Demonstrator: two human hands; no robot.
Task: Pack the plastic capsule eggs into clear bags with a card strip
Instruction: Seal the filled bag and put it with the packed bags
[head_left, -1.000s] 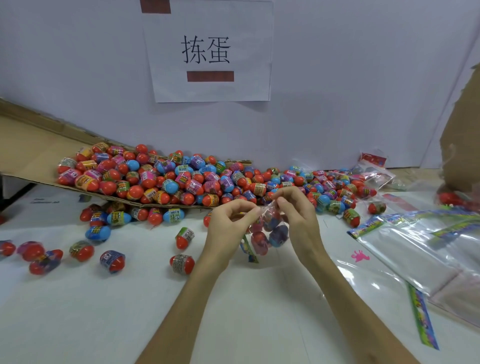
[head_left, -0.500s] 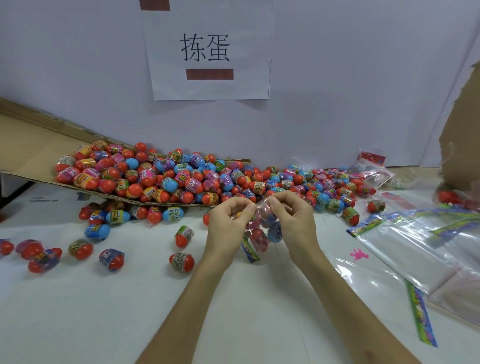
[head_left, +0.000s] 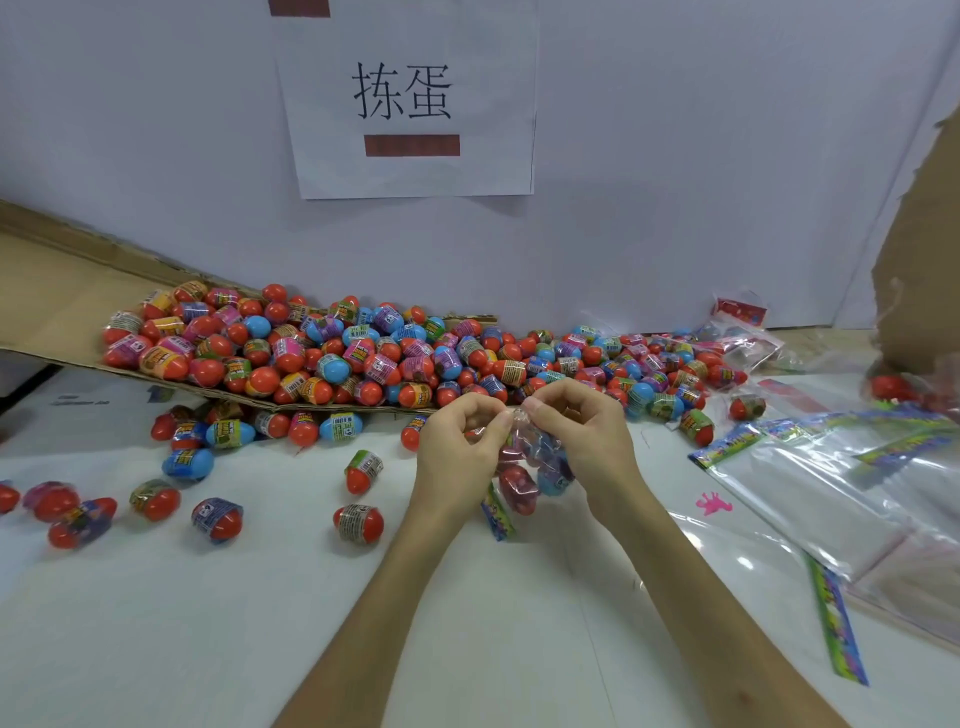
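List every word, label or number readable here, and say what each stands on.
"拣蛋": on the white paper sheet on the wall.
Wrap labels on the capsule eggs: printed, but too small to read.
Card strips: colourful print, too blurred to read.
Grey print on the table: too blurred to read.

Glossy plastic eggs on rough cardboard; crinkly clear bag.
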